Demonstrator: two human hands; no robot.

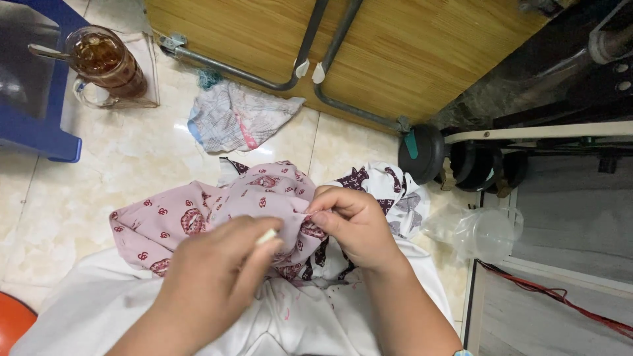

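Pink cloth (198, 214) with a red pattern lies bunched under both hands, on the white fabric (310, 316) below. Right hand (353, 224) has its fingers pressed together, pinching a fold of the cloth. Left hand (214, 277) fingers are closed on a small pale piece (266, 236), just beside that pinch.
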